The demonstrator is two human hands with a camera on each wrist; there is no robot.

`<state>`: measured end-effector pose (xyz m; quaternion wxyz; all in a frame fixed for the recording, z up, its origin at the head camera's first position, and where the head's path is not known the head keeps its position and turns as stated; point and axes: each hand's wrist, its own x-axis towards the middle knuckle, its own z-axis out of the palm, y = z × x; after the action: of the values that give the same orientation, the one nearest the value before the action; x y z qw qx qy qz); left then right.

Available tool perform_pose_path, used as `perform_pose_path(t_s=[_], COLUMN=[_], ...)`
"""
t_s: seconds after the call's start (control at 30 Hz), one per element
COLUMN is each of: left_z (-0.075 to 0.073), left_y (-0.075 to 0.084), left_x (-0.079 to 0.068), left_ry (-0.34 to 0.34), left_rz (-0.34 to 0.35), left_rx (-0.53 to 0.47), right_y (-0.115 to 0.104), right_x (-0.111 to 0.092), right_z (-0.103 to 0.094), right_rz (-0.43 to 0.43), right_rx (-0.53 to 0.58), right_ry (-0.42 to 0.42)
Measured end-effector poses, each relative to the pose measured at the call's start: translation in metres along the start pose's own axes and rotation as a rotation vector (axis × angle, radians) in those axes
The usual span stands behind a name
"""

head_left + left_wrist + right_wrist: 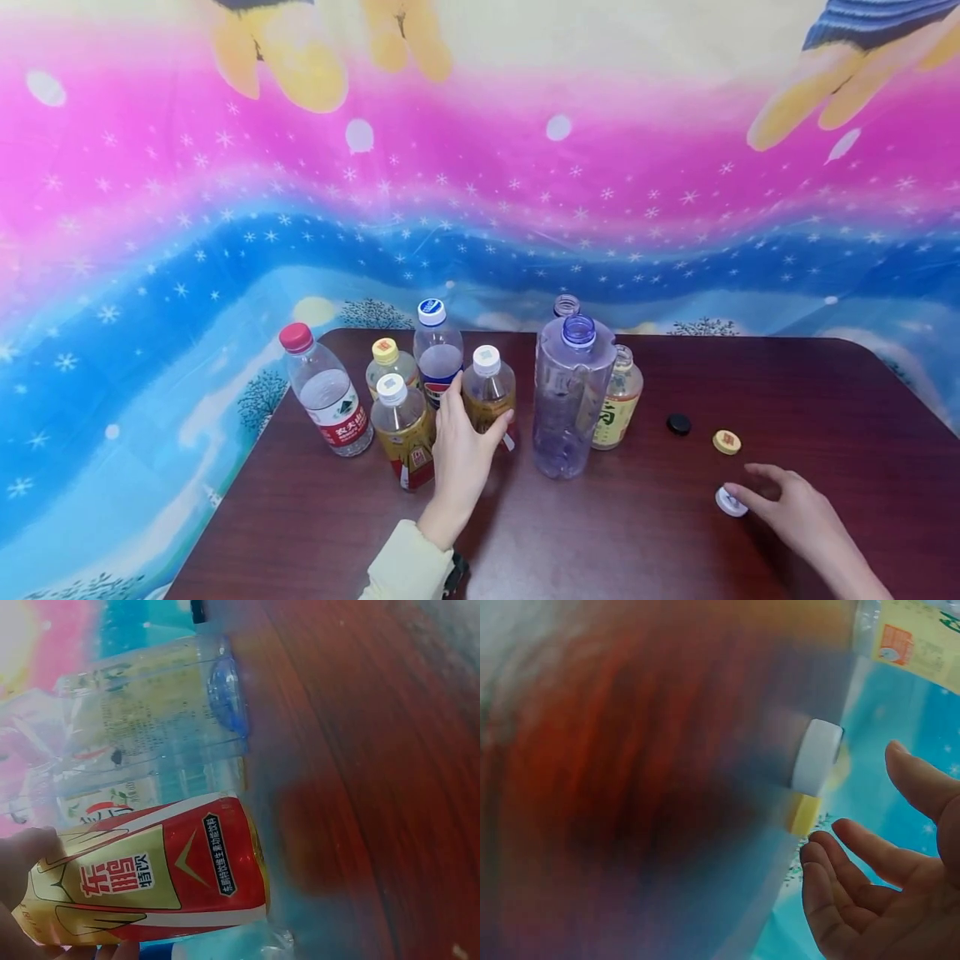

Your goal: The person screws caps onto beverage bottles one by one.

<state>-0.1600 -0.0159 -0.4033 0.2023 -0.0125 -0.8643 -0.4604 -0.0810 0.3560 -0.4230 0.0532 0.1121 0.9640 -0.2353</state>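
Note:
My left hand (462,450) grips a drink bottle with a gold and red label (202,862) and a white cap, which stands upright on the table. In the left wrist view its thumb lies on one side of the bottle and the fingers on the other. My right hand (806,517) hovers at the right beside a loose white cap (729,502), its fingers spread and relaxed. The right wrist view shows a gap between those fingers and the cap. Behind it lie a yellow cap (727,442) and a black cap (678,424).
To the left stand capped bottles: a red-capped water bottle (330,400), another gold and red bottle (405,442), a Pepsi bottle (438,350) and a yellow-capped one (385,353). A large uncapped purple bottle (566,417) and an uncapped yellow-labelled bottle (621,408) stand mid-table.

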Motion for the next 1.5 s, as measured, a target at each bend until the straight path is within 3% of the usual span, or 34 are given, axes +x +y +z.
perform_pose_path(t_s=[0.23,0.57,0.97,1.3,1.4,1.5], left_z=[0.008,0.013,0.014,0.006,0.003,0.002], left_y=[-0.002,-0.002,-0.002,0.007,0.011,0.018], left_x=[0.003,0.007,0.005,-0.008,-0.013,-0.017], left_ry=[0.008,-0.042,-0.052,-0.005,0.030,0.065], left_rz=[-0.031,-0.058,-0.057,0.009,0.086,0.224], left_rx=[-0.001,-0.032,-0.018,-0.039,-0.070,-0.112], right_y=[0.001,0.003,0.005,0.004,0.005,0.005], right_x=[0.003,0.007,0.008,0.006,0.005,0.004], right_z=[0.007,0.013,0.015,0.015,0.014,0.012], right_rz=[-0.008,-0.111,-0.150,-0.150,-0.149,-0.137], right_rx=[-0.015,-0.044,-0.065,-0.068,-0.066,-0.066], right_ry=[-0.078,-0.016,0.027,0.040,0.040,0.040])
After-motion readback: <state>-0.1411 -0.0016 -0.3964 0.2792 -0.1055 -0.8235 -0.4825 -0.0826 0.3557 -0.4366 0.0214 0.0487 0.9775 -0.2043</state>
